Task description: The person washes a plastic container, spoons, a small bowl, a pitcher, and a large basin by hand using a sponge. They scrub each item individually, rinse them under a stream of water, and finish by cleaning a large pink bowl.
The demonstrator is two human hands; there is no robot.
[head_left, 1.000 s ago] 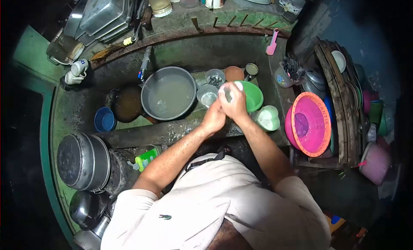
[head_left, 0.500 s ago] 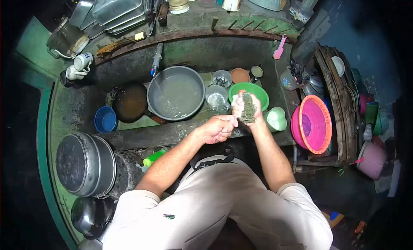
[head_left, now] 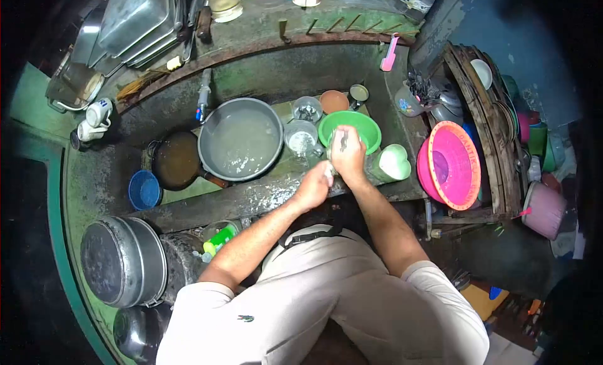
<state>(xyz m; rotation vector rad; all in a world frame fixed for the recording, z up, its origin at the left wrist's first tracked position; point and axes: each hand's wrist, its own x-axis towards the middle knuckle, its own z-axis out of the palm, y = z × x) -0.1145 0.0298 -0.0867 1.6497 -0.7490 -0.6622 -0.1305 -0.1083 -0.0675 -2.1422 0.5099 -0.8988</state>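
My right hand is closed over the front edge of the green basin, its fingers wrapped round a dark green scrubber that shows only as a small patch. Just to its left and lower, my left hand is pinched close to it; what it grips is too small and hidden to make out. Behind the hands sits the green basin. Beside it are a clear cup and a pale green heart-shaped container. A large grey basin of cloudy water stands to the left.
A tap rises behind the grey basin. A dark pan and a blue bucket stand at the left. Pink basins lean at the right by a wooden rack. A large metal pot is at lower left.
My right hand has turned over, so the scrubber is now mostly covered, and it has come closer to my left hand. The view has shifted slightly.
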